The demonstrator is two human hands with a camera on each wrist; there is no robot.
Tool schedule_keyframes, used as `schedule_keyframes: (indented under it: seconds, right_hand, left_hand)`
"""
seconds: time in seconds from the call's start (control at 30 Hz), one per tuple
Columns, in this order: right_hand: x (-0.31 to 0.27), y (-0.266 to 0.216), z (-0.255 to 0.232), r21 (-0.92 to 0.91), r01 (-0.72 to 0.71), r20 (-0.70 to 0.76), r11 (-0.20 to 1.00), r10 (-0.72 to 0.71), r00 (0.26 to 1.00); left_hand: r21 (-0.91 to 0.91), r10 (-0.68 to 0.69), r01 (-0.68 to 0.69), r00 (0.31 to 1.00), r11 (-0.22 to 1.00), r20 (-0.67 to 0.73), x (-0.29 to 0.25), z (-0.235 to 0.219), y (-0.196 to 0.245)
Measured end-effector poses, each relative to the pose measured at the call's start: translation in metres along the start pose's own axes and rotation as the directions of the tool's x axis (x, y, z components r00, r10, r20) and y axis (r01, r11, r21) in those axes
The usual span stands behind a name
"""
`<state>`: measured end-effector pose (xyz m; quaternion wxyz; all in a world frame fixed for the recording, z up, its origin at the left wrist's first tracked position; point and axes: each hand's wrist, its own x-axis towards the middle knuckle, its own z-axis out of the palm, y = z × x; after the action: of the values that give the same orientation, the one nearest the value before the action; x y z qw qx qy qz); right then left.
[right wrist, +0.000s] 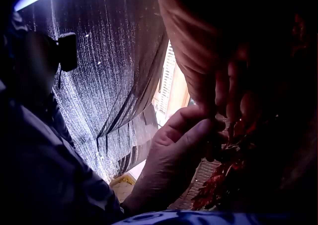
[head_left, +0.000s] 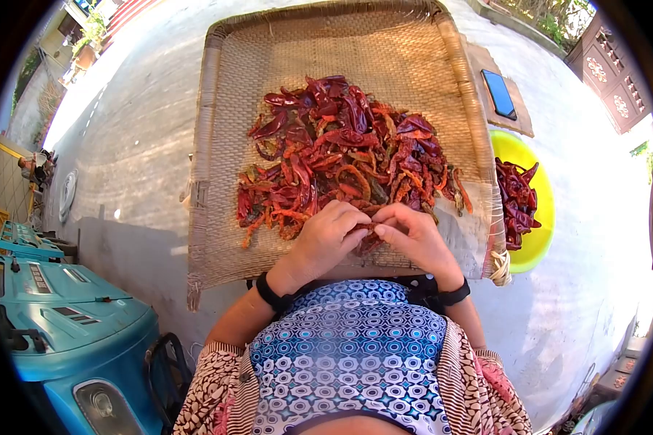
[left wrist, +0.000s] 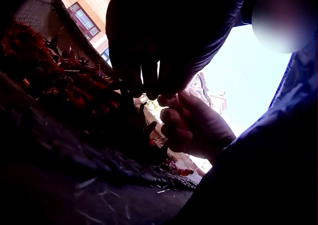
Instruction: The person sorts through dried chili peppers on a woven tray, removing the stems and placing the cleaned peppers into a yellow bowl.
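Note:
Both hands meet over the near edge of a woven tray point(head_left: 232, 94) that bears a heap of dried red chili peppers point(head_left: 355, 138). My left hand point(head_left: 328, 235) pinches a small dark red chili pepper point(head_left: 363, 228) between thumb and fingers. From the other side, my right hand point(head_left: 417, 239) pinches the same pepper, its thumb and forefinger close to the left fingertips. In the left wrist view the right hand point(left wrist: 194, 123) shows its curled fingers; the pepper is mostly hidden there. The right wrist view shows the left hand point(right wrist: 171, 148) with fingertips together, in deep shade.
Right of the tray stands a yellow-green basin point(head_left: 540, 239) with more red peppers point(head_left: 515, 203). A phone point(head_left: 499, 94) lies on a piece of cardboard point(head_left: 519, 119) beyond it. At the left is a blue vehicle point(head_left: 72, 312). The tray's raised rim point(head_left: 326, 9) runs along its far side.

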<state>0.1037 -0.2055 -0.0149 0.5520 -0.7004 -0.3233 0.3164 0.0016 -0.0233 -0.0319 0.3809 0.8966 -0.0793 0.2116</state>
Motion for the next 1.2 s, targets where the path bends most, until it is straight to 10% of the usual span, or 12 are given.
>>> schedule_keyframes:
  seconds: [0.4, 0.6, 0.7, 0.83, 1.2]
  right_hand:
    - [0.002, 0.009, -0.001, 0.077, -0.023, -0.042, 0.997, 0.026, 0.999]
    - [-0.003, 0.02, -0.056, 0.361, 0.155, -0.487, 0.92, 0.044, 0.872]
    - [-0.008, 0.035, -0.087, 0.607, 0.451, -0.676, 0.654, 0.127, 0.726]
    - [-0.018, 0.051, -0.109, 0.83, 0.541, -0.558, 0.135, 0.234, 0.796]
    - [-0.008, 0.023, -0.049, 0.613, 0.23, -0.4, 0.756, 0.046, 0.915]
  left_hand:
    - [0.003, -0.05, 0.05, 0.99, 0.999, 0.131, 0.016, -0.01, 0.01]
    - [0.242, -0.101, 0.093, 0.995, 0.966, 0.02, 0.046, -0.032, -0.015]
    - [0.233, -0.106, 0.109, 0.994, 0.966, -0.027, 0.065, -0.038, -0.034]
    - [0.33, -0.126, 0.145, 0.989, 0.933, -0.078, 0.084, -0.027, -0.057]
    - [0.352, -0.089, 0.122, 0.99, 0.928, -0.109, 0.085, -0.025, -0.061]
